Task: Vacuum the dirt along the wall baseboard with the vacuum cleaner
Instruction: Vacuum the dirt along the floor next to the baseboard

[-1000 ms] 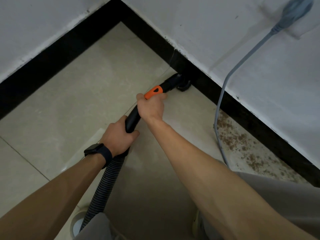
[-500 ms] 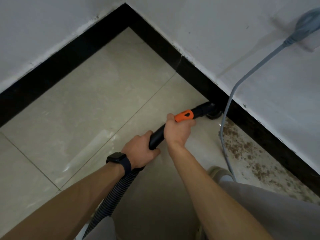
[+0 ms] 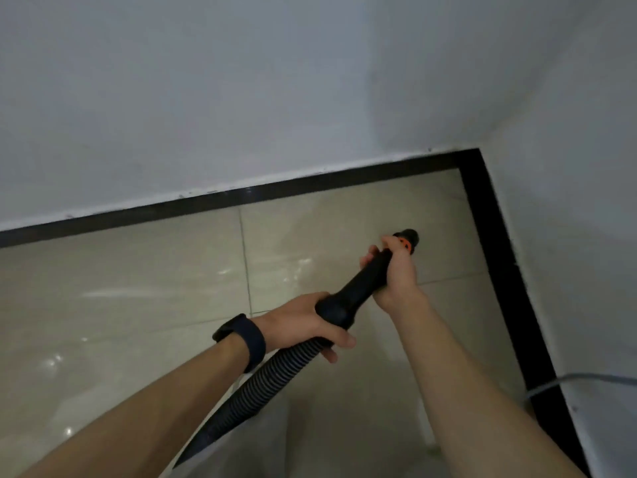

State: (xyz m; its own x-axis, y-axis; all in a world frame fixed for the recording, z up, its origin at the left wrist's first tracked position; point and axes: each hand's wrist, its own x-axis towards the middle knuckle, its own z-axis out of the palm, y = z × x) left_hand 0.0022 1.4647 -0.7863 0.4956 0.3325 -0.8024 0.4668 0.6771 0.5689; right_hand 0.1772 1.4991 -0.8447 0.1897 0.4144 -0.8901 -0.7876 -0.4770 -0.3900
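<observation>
From the head camera, one black vacuum wand (image 3: 365, 281) slants up to the right over the beige tiled floor (image 3: 138, 288), with two hands on it. The left hand (image 3: 310, 322) is wrapped around the lower end of the wand, where it joins the ribbed hose (image 3: 269, 377); its grip is clamped there, fingers curled over the first ribs. The right hand (image 3: 396, 270) holds the wand higher up, grip closed tight just below an orange piece (image 3: 404, 243) near the tip. The round black tip (image 3: 410, 234) points toward the corner of the room and sits away from the black baseboard (image 3: 496, 270), with bare tile showing between them; whether it touches the floor I cannot tell.

I can read no brand, label or writing anywhere; the picture is somewhat blurred.

By count: one hose, trailing down to the lower left; one dark watch band (image 3: 246, 339) on the left wrist; two white walls (image 3: 241, 98) meeting in one corner, each edged by the baseboard; one grey cord (image 3: 565, 379) coming off the right-hand wall low down. Thin joints divide the floor into large tiles, shiny with reflections on the left.
</observation>
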